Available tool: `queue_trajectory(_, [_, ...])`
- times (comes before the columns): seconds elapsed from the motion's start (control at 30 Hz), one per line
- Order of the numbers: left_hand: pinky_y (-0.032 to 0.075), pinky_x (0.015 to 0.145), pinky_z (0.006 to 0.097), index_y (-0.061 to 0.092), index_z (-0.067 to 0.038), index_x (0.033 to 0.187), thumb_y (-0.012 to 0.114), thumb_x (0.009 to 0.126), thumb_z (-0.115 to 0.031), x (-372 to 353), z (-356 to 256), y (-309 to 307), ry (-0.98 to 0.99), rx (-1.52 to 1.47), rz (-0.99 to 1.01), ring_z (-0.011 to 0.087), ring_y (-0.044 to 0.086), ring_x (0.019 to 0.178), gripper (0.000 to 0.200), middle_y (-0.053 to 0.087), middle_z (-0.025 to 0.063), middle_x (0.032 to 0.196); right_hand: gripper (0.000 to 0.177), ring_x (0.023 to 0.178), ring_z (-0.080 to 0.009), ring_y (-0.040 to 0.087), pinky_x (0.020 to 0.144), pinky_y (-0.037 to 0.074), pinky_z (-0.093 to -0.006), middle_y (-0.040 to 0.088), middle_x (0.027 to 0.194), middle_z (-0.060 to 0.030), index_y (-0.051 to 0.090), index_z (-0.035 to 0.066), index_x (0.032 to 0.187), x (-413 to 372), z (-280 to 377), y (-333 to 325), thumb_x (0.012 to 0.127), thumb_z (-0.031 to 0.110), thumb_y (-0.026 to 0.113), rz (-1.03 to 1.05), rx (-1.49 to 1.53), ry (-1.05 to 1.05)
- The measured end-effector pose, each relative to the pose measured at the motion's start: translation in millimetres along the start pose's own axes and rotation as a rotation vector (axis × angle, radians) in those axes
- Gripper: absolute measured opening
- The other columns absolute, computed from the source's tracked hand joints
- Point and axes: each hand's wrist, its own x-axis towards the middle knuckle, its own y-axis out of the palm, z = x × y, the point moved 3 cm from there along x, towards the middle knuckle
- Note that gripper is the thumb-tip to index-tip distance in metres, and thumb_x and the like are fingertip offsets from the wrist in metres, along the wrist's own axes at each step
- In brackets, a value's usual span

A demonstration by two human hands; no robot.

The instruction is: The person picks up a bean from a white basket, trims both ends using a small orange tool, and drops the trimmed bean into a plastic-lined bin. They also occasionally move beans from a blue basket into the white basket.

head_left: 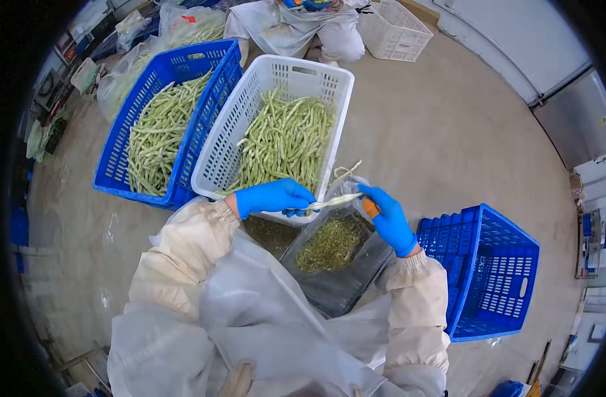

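My left hand (276,197), in a blue glove, is closed on one end of a pale green bean (336,201). The fingers of my right hand (390,221), gloved in blue too, pinch the other end of that bean. Something orange (370,208) shows at my right thumb; whether it is a thumb cover or a small handle I cannot make out. Beneath the hands stands a dark grey bin (326,301) with small green trimmings (332,245) in it. Long green beans (286,142) fill much of the white crate (210,155) just beyond my left hand.
To the left, a blue crate (121,155) holds more beans. Stacked blue crates (498,271) stand at the right. Across from me sits another person (296,30), with a white crate (395,33) beside them. Plastic bags of beans (190,26) lie at the back left.
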Motion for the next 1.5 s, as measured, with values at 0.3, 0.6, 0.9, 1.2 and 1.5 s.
queue_trajectory(0.3, [0.044, 0.054, 0.0244, 0.063, -0.004, 0.106, 0.057, 0.087, -0.017, -7, -11, -4, -0.017, 0.166, -0.182, 0.0079, 0.052, 0.061, 0.024, 0.059, 0.0013, 0.071, 0.017, 0.069, -0.0228, 0.060, 0.062, 0.046, -0.0329, 0.063, 0.079, -0.0126, 0.061, 0.001, 0.099, -5, 3, 8, 0.084, 0.008, 0.057, 0.255, -0.209, -0.002])
queue_trajectory(0.6, [0.042, 0.061, 0.0240, 0.064, -0.002, 0.092, 0.057, 0.088, -0.017, 11, -5, 19, 0.240, -0.040, -0.472, 0.0092, 0.053, 0.069, 0.017, 0.059, 0.0016, 0.078, 0.016, 0.066, -0.0128, 0.055, 0.059, 0.045, -0.0291, 0.060, 0.073, -0.0028, 0.060, 0.000, 0.095, 8, 6, 26, 0.087, 0.013, 0.055, -0.221, 0.484, 0.264])
queue_trajectory(0.9, [0.042, 0.049, 0.0230, 0.058, -0.007, 0.090, 0.049, 0.092, -0.029, -106, -43, -107, 0.614, -0.609, -0.988, 0.0116, 0.053, 0.055, 0.024, 0.054, 0.0030, 0.066, 0.013, 0.069, -0.0327, 0.062, 0.062, 0.048, -0.0419, 0.063, 0.076, -0.0178, 0.060, 0.004, 0.085, -27, -41, 29, 0.079, 0.015, 0.057, 0.167, -0.641, 0.138])
queue_trajectory(1.2, [0.043, 0.083, 0.0442, 0.059, -0.004, 0.106, 0.059, 0.081, -0.027, -181, 77, -279, -0.151, 1.282, -1.299, 0.0369, 0.056, 0.096, 0.033, 0.060, 0.0223, 0.098, 0.007, 0.057, -0.0319, 0.061, 0.052, 0.048, -0.0420, 0.061, 0.062, -0.0134, 0.059, 0.009, 0.077, -39, -50, 11, 0.074, 0.014, 0.058, 0.386, -1.112, 0.170])
queue_trajectory(1.5, [0.050, 0.070, 0.0428, 0.069, -0.005, 0.081, 0.063, 0.068, -0.027, 6, 387, -176, -0.727, 1.147, 0.154, 0.0345, 0.063, 0.075, 0.026, 0.065, 0.0187, 0.082, 0.011, 0.063, -0.0279, 0.058, 0.058, 0.044, -0.0399, 0.055, 0.070, -0.0113, 0.055, 0.008, 0.074, -6, -14, 40, 0.072, 0.018, 0.061, 0.480, -0.980, 0.067])
